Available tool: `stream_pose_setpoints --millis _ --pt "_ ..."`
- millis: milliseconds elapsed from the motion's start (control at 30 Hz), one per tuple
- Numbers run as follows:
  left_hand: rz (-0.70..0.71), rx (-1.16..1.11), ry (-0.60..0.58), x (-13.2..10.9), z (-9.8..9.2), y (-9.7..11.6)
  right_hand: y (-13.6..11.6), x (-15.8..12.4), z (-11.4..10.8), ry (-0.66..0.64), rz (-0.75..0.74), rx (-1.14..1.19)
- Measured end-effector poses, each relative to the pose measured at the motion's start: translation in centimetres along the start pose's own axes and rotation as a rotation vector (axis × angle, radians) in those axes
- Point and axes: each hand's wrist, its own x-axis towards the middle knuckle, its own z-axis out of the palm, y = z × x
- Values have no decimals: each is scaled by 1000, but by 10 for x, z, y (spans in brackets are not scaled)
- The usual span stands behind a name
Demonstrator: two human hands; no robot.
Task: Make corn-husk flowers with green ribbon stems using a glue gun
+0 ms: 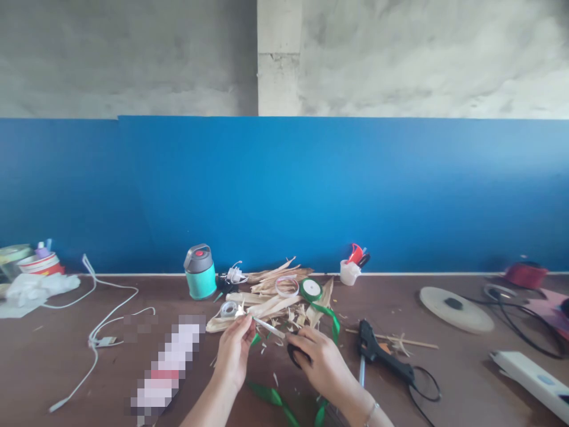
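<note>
My right hand (317,359) is closed around the dark handles of a pair of scissors (269,328). Their silver blades point left, with the tips at the fingers of my left hand (237,347). That hand is in a pinch, and a small pale piece (240,310) that looks like husk sticks up at its fingertips. Just beyond both hands lies a heap of dry, straw-coloured husks (271,303). A spool of green ribbon (311,289) rests on the heap, and its green ribbon (333,323) trails down behind my right hand. To the left sits a roll of clear tape (229,309).
A black glue gun (382,353) lies right of my right hand, beside a thin stick (418,343). At the back stand a teal flask (201,281) and a white cup (350,273) holding tools. White cables (95,332) spread left; a round pale disc (457,309) lies right.
</note>
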Motion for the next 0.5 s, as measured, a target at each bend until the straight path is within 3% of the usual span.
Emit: stream_pose_setpoints --millis 500 --pt "11 17 8 1 0 2 1 0 -1 3 5 10"
